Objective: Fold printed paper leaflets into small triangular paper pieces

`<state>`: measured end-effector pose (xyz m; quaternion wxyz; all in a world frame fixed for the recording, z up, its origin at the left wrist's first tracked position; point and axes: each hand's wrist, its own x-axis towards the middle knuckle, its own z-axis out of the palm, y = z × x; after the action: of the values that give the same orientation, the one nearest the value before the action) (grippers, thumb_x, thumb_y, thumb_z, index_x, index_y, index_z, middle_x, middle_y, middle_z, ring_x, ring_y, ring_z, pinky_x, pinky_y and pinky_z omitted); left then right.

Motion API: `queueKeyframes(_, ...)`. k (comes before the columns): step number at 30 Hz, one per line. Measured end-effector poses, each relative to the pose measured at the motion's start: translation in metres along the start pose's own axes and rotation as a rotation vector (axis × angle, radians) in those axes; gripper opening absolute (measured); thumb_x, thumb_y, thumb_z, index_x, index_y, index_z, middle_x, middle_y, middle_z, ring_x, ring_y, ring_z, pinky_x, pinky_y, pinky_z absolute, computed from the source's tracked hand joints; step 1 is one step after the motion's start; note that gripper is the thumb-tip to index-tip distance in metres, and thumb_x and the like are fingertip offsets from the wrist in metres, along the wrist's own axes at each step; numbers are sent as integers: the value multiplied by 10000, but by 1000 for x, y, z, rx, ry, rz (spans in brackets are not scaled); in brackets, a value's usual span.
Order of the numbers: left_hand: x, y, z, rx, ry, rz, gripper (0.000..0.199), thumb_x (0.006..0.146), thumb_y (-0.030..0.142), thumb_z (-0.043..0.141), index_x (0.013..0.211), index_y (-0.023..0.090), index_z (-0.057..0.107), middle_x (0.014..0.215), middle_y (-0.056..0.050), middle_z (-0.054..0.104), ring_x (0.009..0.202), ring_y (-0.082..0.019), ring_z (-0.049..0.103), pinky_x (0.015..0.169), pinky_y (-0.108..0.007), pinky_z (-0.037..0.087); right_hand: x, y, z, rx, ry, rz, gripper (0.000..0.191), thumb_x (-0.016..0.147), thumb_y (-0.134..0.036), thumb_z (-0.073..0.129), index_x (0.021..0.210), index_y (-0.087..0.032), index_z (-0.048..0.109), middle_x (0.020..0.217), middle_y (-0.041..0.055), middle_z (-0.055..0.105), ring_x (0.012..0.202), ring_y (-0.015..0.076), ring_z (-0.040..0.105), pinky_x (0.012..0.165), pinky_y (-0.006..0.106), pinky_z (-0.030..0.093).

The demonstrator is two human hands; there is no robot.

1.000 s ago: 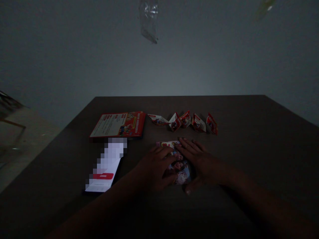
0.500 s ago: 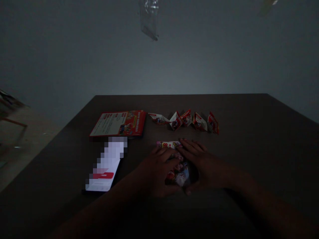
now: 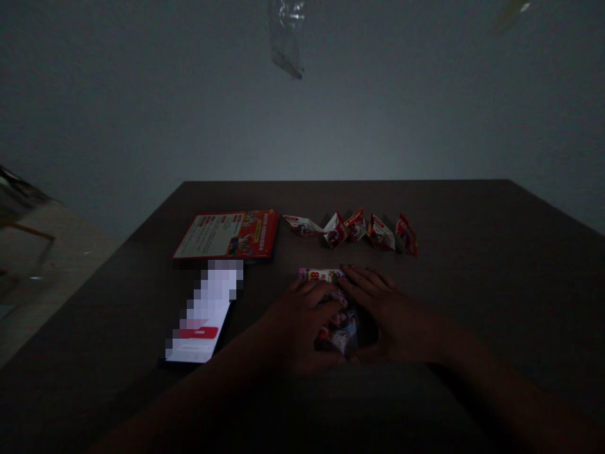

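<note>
A lit phone (image 3: 201,315) lies on the dark table (image 3: 463,233), near a red and white box (image 3: 222,236). Next, the left hand (image 3: 297,321) rests over a packet (image 3: 345,334), fingers a bit apart. The packet is on the table between the hands, with a pink and white top, a red number and small, dim pictures. Red packs (image 3: 335,231) sit behind. The right hand (image 3: 392,309) lies along its right edge, stretched out.

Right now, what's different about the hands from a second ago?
The left hand has slid right, toward the right hand, and their thumbs nearly meet. Both hands are still at the packet. The phone, box and red packs stayed put.
</note>
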<state>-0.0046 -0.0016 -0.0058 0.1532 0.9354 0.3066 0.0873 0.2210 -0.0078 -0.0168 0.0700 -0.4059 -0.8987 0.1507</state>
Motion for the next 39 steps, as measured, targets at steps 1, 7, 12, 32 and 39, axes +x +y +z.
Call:
queueKeyframes(1,0,0,0,-1,4,1,675,668,528,682,1226,185,520,1293,-132,474,1212,-318,411,1074,-521,206,0,0,0,-7,0,4,1098,613,-653,655,1455,-121,192,1495,197,218,1367,351,176,1079,526,165)
queueKeyframes(7,1,0,0,9,1,-7,667,683,541,664,1230,190,517,1297,-135,473,1220,-331,402,1074,-531,188,0,-1,-2,0,23,8,1061,634,-667,627,1455,-148,201,1491,168,251,1356,332,215,1074,505,197)
queueKeyframes(12,1,1,-1,14,-2,-5,600,721,555,623,1196,195,545,1268,-128,498,1201,-312,422,1067,-504,218,4,-1,0,25,70,66,1008,649,-668,622,1434,-147,264,1468,175,295,1325,341,264,1061,507,220)
queueKeyframes(32,1,-4,0,77,133,-106,346,809,388,574,1080,174,603,1384,-138,396,1288,-335,315,1030,-519,288,9,-2,-5,262,315,239,299,826,-347,591,1079,-187,587,812,49,670,710,194,616,686,342,479)
queueKeyframes(39,3,-3,-1,85,87,-113,389,805,417,567,1077,139,588,1217,-149,509,1145,-310,446,972,-480,353,5,-11,-3,373,258,-39,177,828,-289,601,980,-200,620,767,20,658,713,154,612,643,271,459)
